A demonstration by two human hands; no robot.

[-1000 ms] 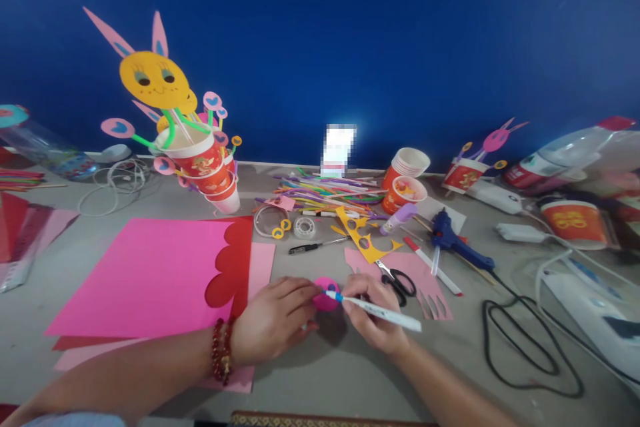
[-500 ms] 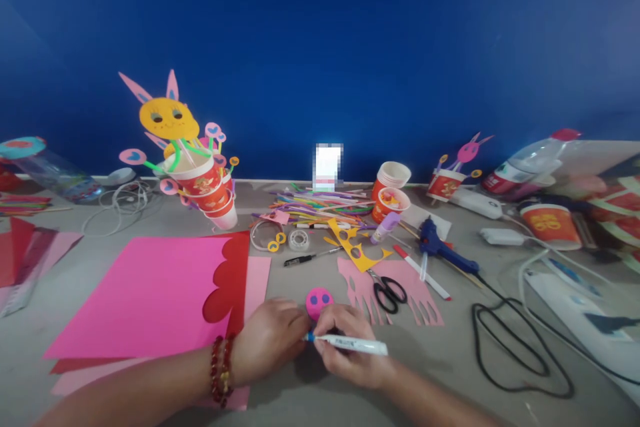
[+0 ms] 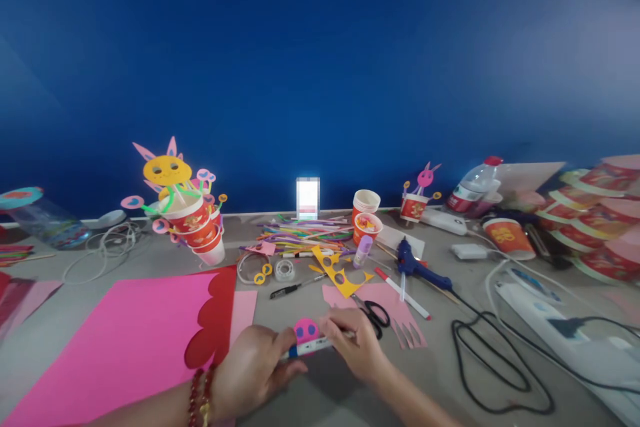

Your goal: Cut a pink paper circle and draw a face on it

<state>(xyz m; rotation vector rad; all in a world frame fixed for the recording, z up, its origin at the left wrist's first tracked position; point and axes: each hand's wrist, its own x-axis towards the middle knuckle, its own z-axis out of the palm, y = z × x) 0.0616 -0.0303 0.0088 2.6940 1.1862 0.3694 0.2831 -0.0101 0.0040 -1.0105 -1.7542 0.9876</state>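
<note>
A white marker [image 3: 315, 345] with a blue end lies crosswise between my hands, slightly tilted up to the right. My left hand [image 3: 257, 360], wearing dark red beads, pinches it by the blue end between thumb and finger. The fingers of my right hand [image 3: 353, 343] are closed round its other end. Just behind the marker is a pink paper disc [image 3: 305, 329] with two blue spots, its lower part covered. Black-handled scissors [image 3: 376, 317] lie beyond my right hand, partly hidden by it, on pink cut paper [image 3: 407, 320].
Pink sheets [image 3: 125, 333] over red scalloped paper [image 3: 220, 300] lie at left. Behind stand decorated cups [image 3: 193, 220], pipe cleaners [image 3: 300, 233], tape [image 3: 285, 271] and a glue stick [image 3: 363, 251]. At right are a blue glue gun [image 3: 423, 267], its black cord [image 3: 465, 373] and a power strip [image 3: 560, 333].
My left hand has come onto the marker's blue end, and my right hand has shifted from a writing grip to the other end. The view has tilted up and turned right.
</note>
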